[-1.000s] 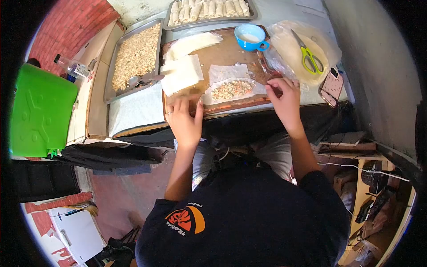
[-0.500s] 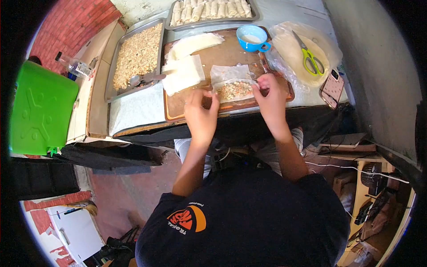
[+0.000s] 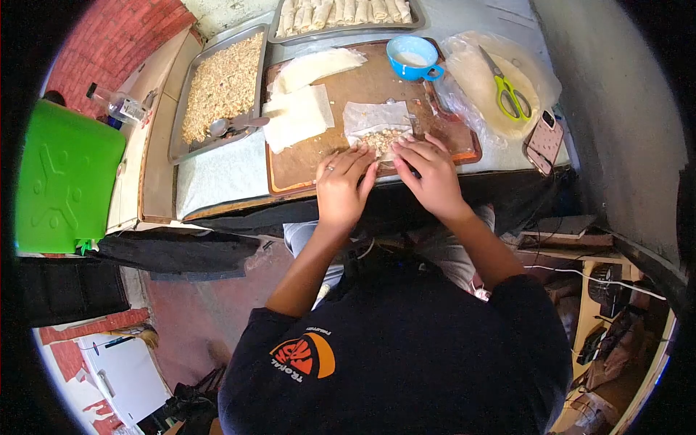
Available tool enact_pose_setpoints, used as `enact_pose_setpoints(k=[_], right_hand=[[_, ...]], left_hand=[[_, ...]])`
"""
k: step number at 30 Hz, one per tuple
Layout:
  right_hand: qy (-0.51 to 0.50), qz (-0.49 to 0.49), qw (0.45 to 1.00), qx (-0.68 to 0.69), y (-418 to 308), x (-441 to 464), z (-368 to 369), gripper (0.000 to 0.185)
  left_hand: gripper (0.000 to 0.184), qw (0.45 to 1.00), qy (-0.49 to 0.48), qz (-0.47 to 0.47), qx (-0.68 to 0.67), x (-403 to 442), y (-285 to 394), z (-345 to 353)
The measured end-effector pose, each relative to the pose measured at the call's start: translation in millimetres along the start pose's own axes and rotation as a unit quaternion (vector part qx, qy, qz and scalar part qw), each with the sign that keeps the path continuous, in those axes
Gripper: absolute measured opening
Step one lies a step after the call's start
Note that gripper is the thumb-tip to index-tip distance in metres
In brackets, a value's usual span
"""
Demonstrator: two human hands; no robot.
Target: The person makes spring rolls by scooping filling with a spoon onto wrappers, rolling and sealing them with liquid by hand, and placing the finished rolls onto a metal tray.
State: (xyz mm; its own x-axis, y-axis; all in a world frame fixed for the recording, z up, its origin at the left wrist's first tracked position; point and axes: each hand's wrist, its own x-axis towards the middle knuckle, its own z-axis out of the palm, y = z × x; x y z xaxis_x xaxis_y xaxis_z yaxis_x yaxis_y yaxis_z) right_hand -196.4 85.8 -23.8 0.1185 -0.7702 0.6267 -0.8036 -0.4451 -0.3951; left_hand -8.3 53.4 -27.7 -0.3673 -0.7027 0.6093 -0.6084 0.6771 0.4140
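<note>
A thin spring roll wrapper (image 3: 375, 114) lies on the brown board, with a band of chopped filling (image 3: 384, 141) along its near part. My left hand (image 3: 342, 187) is at the near left corner, its fingers curved over the wrapper and filling and the thumb on the near side. On the right, my right hand (image 3: 433, 180) holds the near edge the same way, fingertips close to those of the left. The hands cover the wrapper's near edge and both ends of the filling. Left of it lies a stack of square wrappers (image 3: 296, 119).
Behind are more wrappers (image 3: 319, 67), a blue cup (image 3: 412, 58) with whitish contents and a tray of finished rolls (image 3: 341, 38). A filling tray (image 3: 174, 145) with a spoon (image 3: 221, 127) stands left. Green-handled scissors (image 3: 512, 101) and a phone (image 3: 544, 143) lie right.
Both hands have come closer together and lower over the wrapper. Their fingers went from pinching its near corners to curving over the filling, which is now partly covered.
</note>
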Motion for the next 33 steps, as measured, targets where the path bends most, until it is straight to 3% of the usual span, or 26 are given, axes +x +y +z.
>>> enact_pose_setpoints(k=[3,7,10,14,17,23,26,30,33], right_hand=[[-0.022,-0.046,0.999,-0.008,7,2,-3,0.023],[-0.051,-0.012,0.992,0.117,26,8,-29,0.024],[-0.122,-0.099,0.986,0.063,48,10,-46,0.024],[-0.142,-0.248,0.958,0.032,60,27,-43,0.02],[-0.156,-0.306,0.939,0.02,63,39,-36,0.018],[-0.142,-0.304,0.939,-0.07,61,49,-20,0.015],[-0.19,-0.124,0.967,0.112,53,54,-27,0.012],[-0.214,-0.065,0.964,0.141,49,55,-35,0.011],[-0.206,-0.079,0.965,0.141,53,46,-30,0.013]], left_hand=[[0.024,0.999,-0.025,0.024,0.004,3,-1,-6],[0.022,0.996,0.001,0.005,-0.083,-1,-15,-18],[0.018,0.994,0.001,-0.034,-0.105,-5,-20,-29],[0.019,0.994,-0.004,-0.036,-0.102,-2,-18,-25],[0.022,0.992,0.0,-0.054,-0.112,2,-11,-19],[0.025,0.995,0.012,-0.073,-0.073,8,4,-11],[0.026,0.996,0.021,-0.075,-0.039,10,10,-10],[0.023,0.996,0.014,-0.08,-0.033,10,3,-5],[0.016,0.999,0.017,0.037,-0.021,14,-14,-3]])
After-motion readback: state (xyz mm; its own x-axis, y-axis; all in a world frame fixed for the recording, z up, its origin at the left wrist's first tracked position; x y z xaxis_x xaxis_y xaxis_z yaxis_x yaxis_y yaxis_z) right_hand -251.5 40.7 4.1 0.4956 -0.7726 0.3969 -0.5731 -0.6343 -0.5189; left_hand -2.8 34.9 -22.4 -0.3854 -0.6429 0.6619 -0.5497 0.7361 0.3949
